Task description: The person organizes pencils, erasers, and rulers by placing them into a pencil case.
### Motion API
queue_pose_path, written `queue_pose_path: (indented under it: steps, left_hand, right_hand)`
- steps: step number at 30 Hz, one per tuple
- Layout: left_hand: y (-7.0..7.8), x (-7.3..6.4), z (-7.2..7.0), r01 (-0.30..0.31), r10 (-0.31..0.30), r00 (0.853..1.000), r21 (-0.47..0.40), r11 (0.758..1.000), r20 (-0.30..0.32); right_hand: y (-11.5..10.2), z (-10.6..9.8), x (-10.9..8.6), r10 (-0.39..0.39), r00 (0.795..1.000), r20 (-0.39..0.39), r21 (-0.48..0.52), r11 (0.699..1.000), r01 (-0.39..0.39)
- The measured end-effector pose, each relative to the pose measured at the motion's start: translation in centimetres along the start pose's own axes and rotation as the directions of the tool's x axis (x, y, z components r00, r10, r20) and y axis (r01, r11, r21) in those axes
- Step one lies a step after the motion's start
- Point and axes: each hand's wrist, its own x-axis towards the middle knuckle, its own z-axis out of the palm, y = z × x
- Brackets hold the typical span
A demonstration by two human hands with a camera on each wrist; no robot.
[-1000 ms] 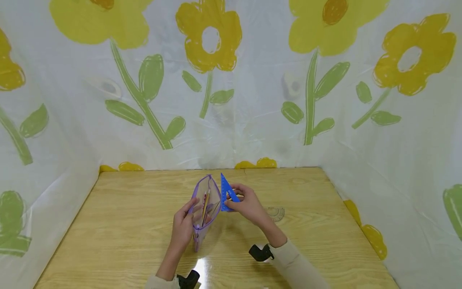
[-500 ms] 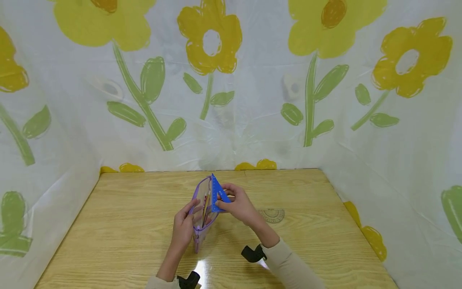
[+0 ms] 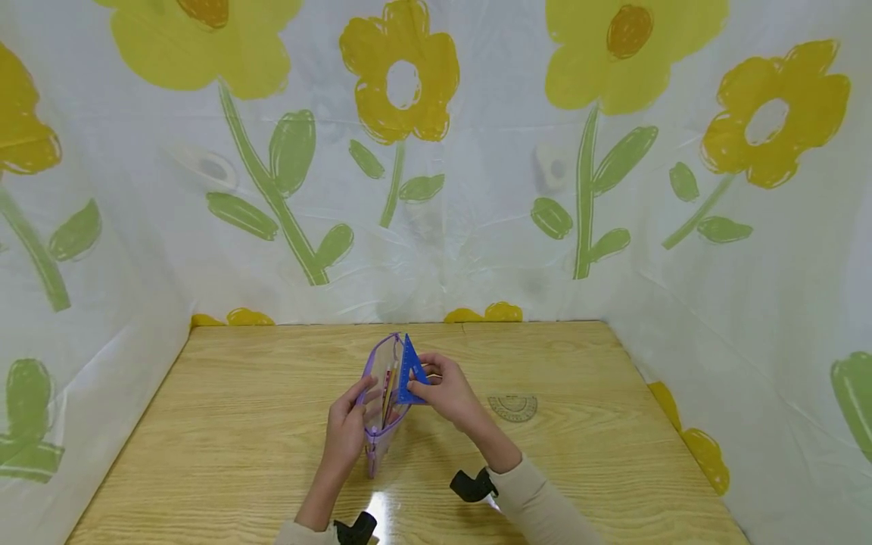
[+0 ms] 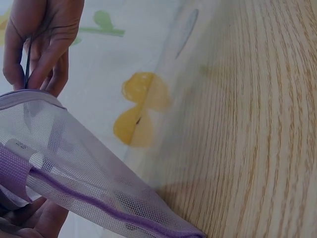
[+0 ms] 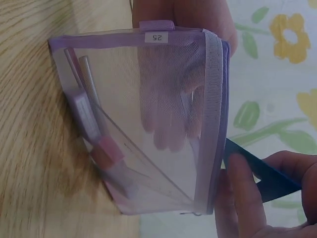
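Observation:
A purple-edged mesh pencil pouch (image 3: 378, 448) stands tilted above the table, its zipped mouth spread wide. My left hand (image 3: 346, 428) grips its left side, fingers showing through the mesh in the right wrist view. Inside lie pencils (image 3: 388, 390), a pink block (image 5: 110, 151) and a long thin straight-edged piece (image 5: 141, 156). A blue triangular set square (image 3: 405, 384) is pinched in my right hand (image 3: 453, 393), at the right rim of the mouth. In the right wrist view, one corner of it meets the zip edge; whether it is inside cannot be told.
A clear protractor (image 3: 513, 409) lies flat on the wooden table (image 3: 238, 424), right of my right hand. Flower-printed white cloth (image 3: 477, 227) hangs behind and along both sides of the table. Black wrist cameras (image 3: 470, 486) sit at both sleeves.
My right hand has moved left, bringing the set square from beside the pouch to its mouth, then dipped slightly. More of the protractor shows. The left hand and pouch stay nearly still.

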Motion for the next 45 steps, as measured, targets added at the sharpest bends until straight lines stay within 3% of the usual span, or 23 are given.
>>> queue_pose_path:
  steps: [15,22,27,39,45]
  left_hand:
    - [0.3,-0.1,-0.2,0.011,-0.011,1.0,-0.014,1.0,0.007]
    - [0.0,0.1,-0.2,0.013,-0.013,1.0,-0.009,1.0,-0.011]
    - [-0.2,0.2,-0.3,0.01,-0.01,1.0,-0.008,1.0,-0.01]
    - [-0.2,0.3,-0.4,0.019,-0.019,1.0,-0.002,1.0,-0.008]
    - [-0.3,0.2,-0.4,0.017,-0.017,1.0,-0.003,1.0,-0.011]
  right_hand:
    - [0.0,0.4,-0.2,-0.035,0.998,0.054,0.033,0.999,0.034]
    - [1.0,-0.4,-0.4,-0.174,0.984,0.044,-0.063,0.982,0.177]
    - [2.7,-1.5,-0.7,-0.24,0.971,0.008,-0.058,0.969,0.24]
    - [5.8,-4.9,-2.3,-0.209,0.976,-0.056,-0.021,0.978,0.208]
    - [7.0,-6.2,-2.8,-0.223,0.975,-0.008,-0.051,0.974,0.222]
